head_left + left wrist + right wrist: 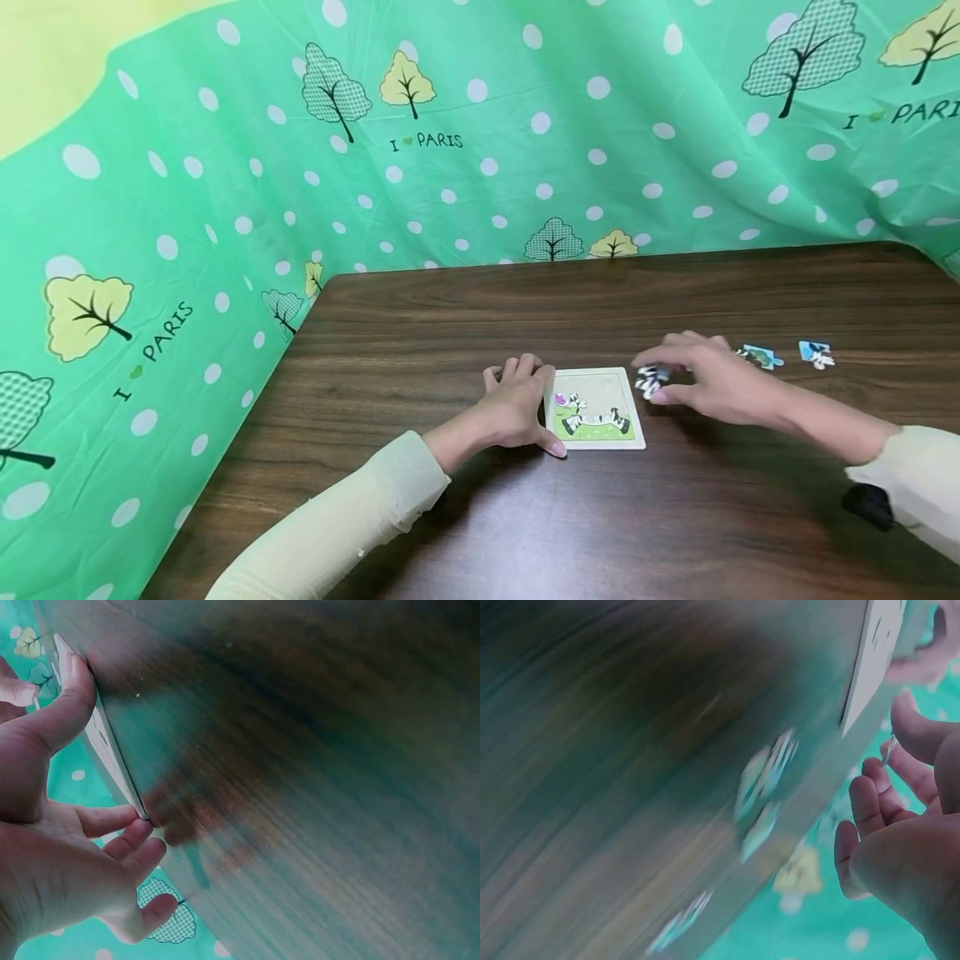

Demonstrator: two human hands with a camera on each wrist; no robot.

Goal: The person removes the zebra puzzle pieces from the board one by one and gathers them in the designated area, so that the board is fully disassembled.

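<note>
**Right hand pinches a striped piece by the board**

The striped piece is between thumb and finger, just right of the board in the head view. The right wrist view shows its thin edge. The left hand grips the board's left side. Part of a zebra picture fills the board's near half; the far half is mostly bare. Farther right, the head view clearly shows two loose pieces on the table; the right wrist view shows three, blurry. Green cloth hangs at the far side.
</note>
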